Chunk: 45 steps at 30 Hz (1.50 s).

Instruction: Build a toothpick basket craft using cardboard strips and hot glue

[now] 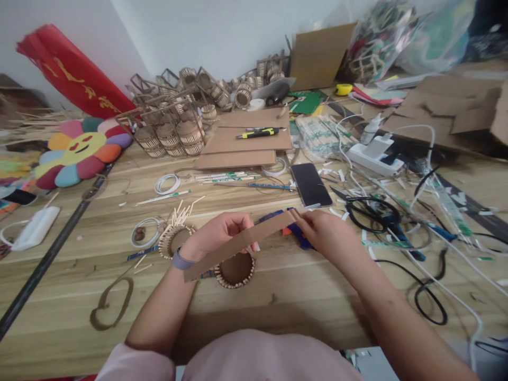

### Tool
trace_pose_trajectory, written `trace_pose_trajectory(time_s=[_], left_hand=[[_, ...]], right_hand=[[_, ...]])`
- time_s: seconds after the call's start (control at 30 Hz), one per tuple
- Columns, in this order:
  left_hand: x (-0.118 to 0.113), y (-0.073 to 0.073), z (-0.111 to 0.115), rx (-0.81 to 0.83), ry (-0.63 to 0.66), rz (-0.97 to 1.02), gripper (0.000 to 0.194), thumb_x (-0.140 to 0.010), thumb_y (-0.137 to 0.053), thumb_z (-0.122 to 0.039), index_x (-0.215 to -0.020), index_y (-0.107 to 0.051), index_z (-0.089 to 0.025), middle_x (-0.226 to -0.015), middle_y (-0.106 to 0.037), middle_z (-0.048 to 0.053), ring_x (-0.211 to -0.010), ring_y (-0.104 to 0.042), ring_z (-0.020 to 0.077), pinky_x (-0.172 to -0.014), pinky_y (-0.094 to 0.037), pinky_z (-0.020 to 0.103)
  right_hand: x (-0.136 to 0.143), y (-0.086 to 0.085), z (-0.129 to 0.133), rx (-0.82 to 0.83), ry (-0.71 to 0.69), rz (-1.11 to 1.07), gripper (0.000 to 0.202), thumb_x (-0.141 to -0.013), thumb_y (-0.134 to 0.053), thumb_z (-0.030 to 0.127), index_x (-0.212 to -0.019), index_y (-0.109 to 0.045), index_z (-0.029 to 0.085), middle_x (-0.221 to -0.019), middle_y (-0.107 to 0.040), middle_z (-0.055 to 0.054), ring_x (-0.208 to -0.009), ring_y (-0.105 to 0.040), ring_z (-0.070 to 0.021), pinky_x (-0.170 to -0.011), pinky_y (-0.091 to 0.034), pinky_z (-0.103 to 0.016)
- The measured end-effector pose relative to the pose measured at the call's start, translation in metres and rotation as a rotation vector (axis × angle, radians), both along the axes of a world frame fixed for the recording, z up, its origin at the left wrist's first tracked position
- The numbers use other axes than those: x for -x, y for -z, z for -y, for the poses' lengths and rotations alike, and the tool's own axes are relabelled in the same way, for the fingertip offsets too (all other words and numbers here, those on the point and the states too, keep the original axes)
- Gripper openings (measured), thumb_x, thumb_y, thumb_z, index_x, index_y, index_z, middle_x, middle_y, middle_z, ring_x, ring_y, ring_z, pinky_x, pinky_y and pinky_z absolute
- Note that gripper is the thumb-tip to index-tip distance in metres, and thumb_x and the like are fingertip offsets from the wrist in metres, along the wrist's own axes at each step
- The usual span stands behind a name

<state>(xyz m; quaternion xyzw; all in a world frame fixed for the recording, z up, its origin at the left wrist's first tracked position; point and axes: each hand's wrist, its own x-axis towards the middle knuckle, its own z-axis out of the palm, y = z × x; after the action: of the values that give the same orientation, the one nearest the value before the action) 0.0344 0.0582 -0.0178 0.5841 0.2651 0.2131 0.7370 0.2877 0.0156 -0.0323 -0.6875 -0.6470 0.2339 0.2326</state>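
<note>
A narrow brown cardboard strip (242, 241) slants across the space in front of me. My right hand (319, 227) pinches its upper right end. Behind the strip, my left hand (228, 228) has curled fingers, partly covered by it; a small white scrap shows at the fingertips, and what they grip is unclear. Below the strip stands a round cardboard cup (237, 270) ringed with short wooden sticks. Just left of my wrist is a second ringed cup (170, 242), with loose sticks (183, 212) poking up. A blue and orange tool (299, 235) lies partly under my right hand.
A phone (311, 184), tape rolls (167, 184) and a yellow cutter (259, 133) on cardboard sheets (234, 159) lie beyond my hands. Stick-ringed cups in frames (170, 135) stand at the back. Cables (431, 286) and a power strip (377, 156) occupy the right side.
</note>
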Motion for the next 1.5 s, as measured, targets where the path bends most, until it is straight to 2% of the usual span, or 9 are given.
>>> trace_pose_trajectory(time_s=[0.07,0.13,0.2,0.3,0.57,0.73,0.93,1.17,1.5], left_hand=[[0.001,-0.001,0.0,-0.008,0.01,0.004,0.045,-0.062,-0.085,-0.051,-0.067,-0.058,-0.016,-0.072,-0.07,0.005,-0.067,-0.063,0.0159,-0.063,-0.048,0.026],[0.001,-0.003,0.0,-0.003,0.006,0.007,0.047,-0.061,-0.084,-0.054,-0.068,-0.059,-0.015,-0.073,-0.07,0.004,-0.069,-0.063,0.0161,-0.065,-0.048,0.026],[0.001,-0.005,0.001,0.003,0.004,0.002,0.049,-0.06,-0.083,-0.057,-0.07,-0.06,-0.015,-0.074,-0.069,0.004,-0.071,-0.064,0.0167,-0.067,-0.049,0.027],[-0.001,-0.009,0.002,-0.009,0.01,-0.001,0.049,-0.058,-0.084,-0.057,-0.069,-0.06,-0.016,-0.073,-0.069,0.003,-0.071,-0.064,0.0174,-0.066,-0.05,0.028],[-0.002,-0.022,0.011,0.054,-0.061,-0.089,0.029,-0.074,-0.077,-0.038,-0.071,-0.06,-0.014,-0.073,-0.067,0.003,-0.07,-0.062,0.0147,-0.068,-0.048,0.027],[-0.002,-0.02,0.011,0.015,-0.061,-0.07,0.023,-0.072,-0.077,-0.033,-0.07,-0.061,-0.016,-0.072,-0.068,0.002,-0.071,-0.063,0.0159,-0.069,-0.049,0.027],[0.0,-0.019,0.01,-0.045,-0.05,-0.076,0.019,-0.071,-0.075,-0.03,-0.07,-0.062,-0.016,-0.072,-0.068,0.001,-0.071,-0.063,0.0164,-0.069,-0.048,0.028],[0.001,-0.014,0.011,0.057,-0.054,-0.054,0.03,-0.068,-0.082,-0.033,-0.072,-0.06,-0.014,-0.074,-0.069,0.003,-0.07,-0.063,0.0154,-0.068,-0.048,0.027],[0.003,-0.002,0.004,0.1,-0.03,0.015,0.031,-0.062,-0.088,-0.027,-0.07,-0.061,-0.015,-0.071,-0.07,0.002,-0.065,-0.062,0.0137,-0.066,-0.048,0.024]], right_hand=[[0.003,-0.027,0.013,-0.375,-0.025,0.155,0.027,-0.094,-0.051,0.034,-0.084,-0.072,0.019,-0.076,-0.069,-0.009,-0.073,-0.065,-0.0229,-0.066,-0.048,-0.033],[0.008,-0.059,0.024,-0.66,-0.133,0.126,0.021,-0.096,-0.052,0.03,-0.101,-0.071,0.022,-0.084,-0.07,-0.007,-0.08,-0.066,-0.0213,-0.072,-0.051,-0.033],[0.013,-0.087,0.031,-0.796,-0.307,0.126,0.021,-0.097,-0.053,0.028,-0.11,-0.069,0.027,-0.099,-0.07,-0.008,-0.09,-0.066,-0.0216,-0.081,-0.053,-0.036],[0.018,-0.107,0.027,-0.784,-0.527,0.171,0.024,-0.098,-0.051,0.029,-0.114,-0.068,0.029,-0.111,-0.069,-0.006,-0.094,-0.066,-0.0212,-0.086,-0.054,-0.036],[0.019,-0.089,0.009,-0.667,-0.686,0.13,0.026,-0.098,-0.048,0.023,-0.109,-0.072,0.02,-0.099,-0.07,-0.009,-0.086,-0.066,-0.0195,-0.077,-0.057,-0.031],[0.021,-0.082,0.014,-0.571,-0.677,0.076,0.034,-0.1,-0.046,0.03,-0.128,-0.062,0.02,-0.105,-0.069,-0.011,-0.094,-0.067,-0.0209,-0.081,-0.058,-0.033],[0.024,-0.081,0.014,-0.659,-0.717,0.058,0.028,-0.1,-0.043,0.021,-0.122,-0.061,0.019,-0.098,-0.072,-0.008,-0.094,-0.068,-0.0188,-0.087,-0.055,-0.032],[0.029,-0.072,0.014,-0.65,-0.645,-0.009,0.016,-0.096,-0.053,0.022,-0.105,-0.066,0.021,-0.099,-0.071,-0.008,-0.093,-0.065,-0.0214,-0.084,-0.052,-0.038],[0.037,-0.056,0.021,-0.524,-0.564,-0.177,0.016,-0.092,-0.058,0.022,-0.102,-0.07,0.018,-0.081,-0.065,-0.005,-0.075,-0.062,-0.0152,-0.066,-0.051,-0.025]])
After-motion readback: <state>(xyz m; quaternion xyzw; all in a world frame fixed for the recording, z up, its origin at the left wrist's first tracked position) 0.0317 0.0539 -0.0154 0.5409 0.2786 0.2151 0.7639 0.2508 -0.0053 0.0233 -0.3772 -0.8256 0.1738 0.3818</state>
